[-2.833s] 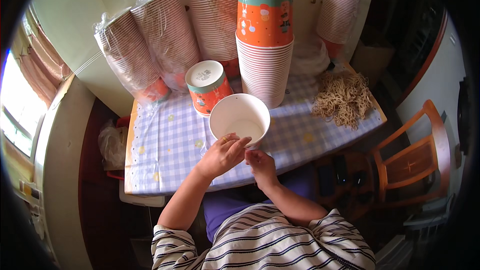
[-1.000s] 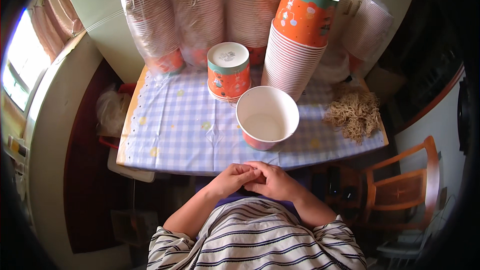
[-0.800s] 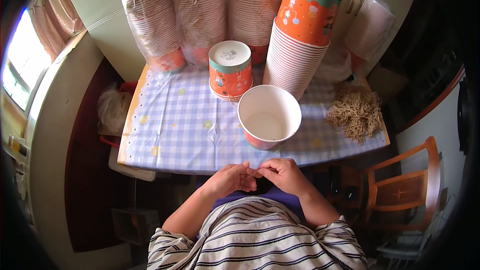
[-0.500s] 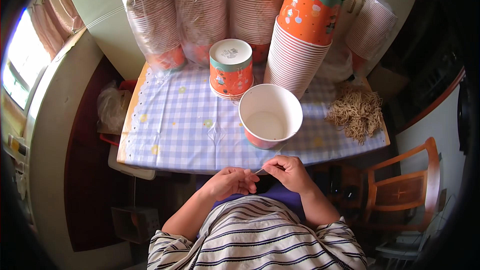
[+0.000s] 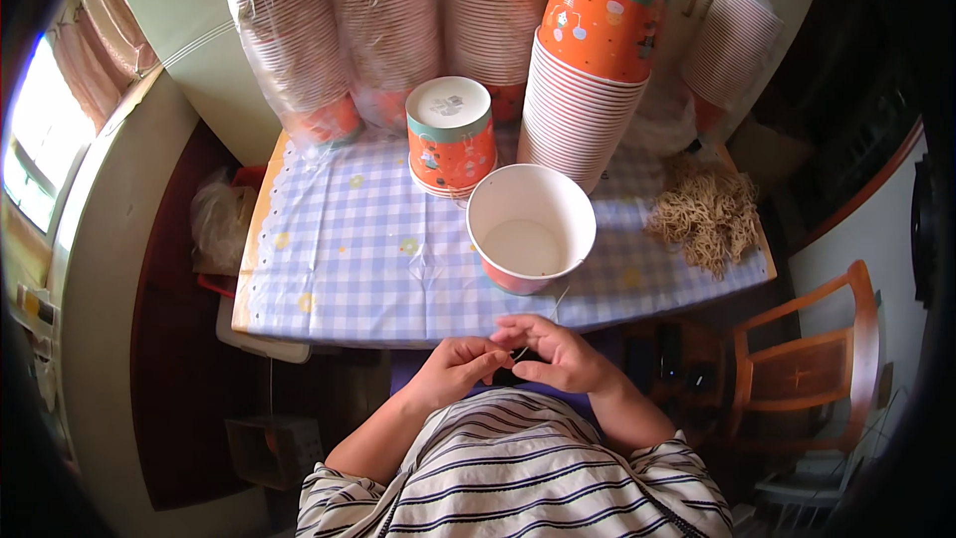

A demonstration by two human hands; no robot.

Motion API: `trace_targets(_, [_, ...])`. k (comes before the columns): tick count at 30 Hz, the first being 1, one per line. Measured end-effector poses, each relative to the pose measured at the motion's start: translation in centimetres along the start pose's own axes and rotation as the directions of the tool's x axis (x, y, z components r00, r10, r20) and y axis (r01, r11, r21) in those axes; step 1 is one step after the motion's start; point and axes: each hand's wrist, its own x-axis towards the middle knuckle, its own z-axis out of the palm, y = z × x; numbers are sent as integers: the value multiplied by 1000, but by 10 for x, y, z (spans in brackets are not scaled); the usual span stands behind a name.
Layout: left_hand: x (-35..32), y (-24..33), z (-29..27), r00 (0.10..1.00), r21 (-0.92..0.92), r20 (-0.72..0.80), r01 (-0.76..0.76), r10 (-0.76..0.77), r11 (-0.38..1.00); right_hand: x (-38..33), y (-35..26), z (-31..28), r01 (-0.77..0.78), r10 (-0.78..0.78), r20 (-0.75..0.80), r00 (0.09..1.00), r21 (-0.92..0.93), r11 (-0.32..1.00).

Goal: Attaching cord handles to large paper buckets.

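My left hand (image 5: 454, 367) and my right hand (image 5: 554, 352) meet just below the table's front edge, above my lap. Their fingertips pinch a thin string (image 5: 539, 326) between them, and it rises toward an open paper cup (image 5: 531, 227). That cup stands upright on the checked tablecloth (image 5: 351, 257), white inside and orange outside. What lies under my fingers is too small to make out.
An upside-down orange cup stack (image 5: 451, 136) stands behind the open cup. A tall stack of orange cups (image 5: 588, 70) rises at the right. Plastic-wrapped cup sleeves (image 5: 299, 45) lean on the wall. A pile of tan strings (image 5: 705, 215) lies at the right. A wooden chair (image 5: 812, 364) stands beside the table.
My hands dropped from the cup's rim to below the table edge, clasped together, then parted slightly. They now pinch the thin string between their fingertips.
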Motion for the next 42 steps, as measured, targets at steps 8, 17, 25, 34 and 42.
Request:
trace_targets(8, [-5,5,1,995,200,-92,-20,40,980,1,9,6,-34,31,-137,990,-19,999])
trace_targets(17, [0,8,-12,1000,56,-30,-8,10,998,4,-16,7,172,-337,-155,929,-625,761])
trace_targets(25, [3,6,-5,998,118,-42,-50,56,992,5,-19,7,213,-363,-81,928,-683,699])
trace_targets(34, [-2,4,-7,999,15,-47,-5,5,1000,4,-21,5,267,-391,28,920,-774,574])
trace_targets(42, [-3,41,2,875,665,59,-394,481,634,8,-40,2,327,-498,110,860,-868,373])
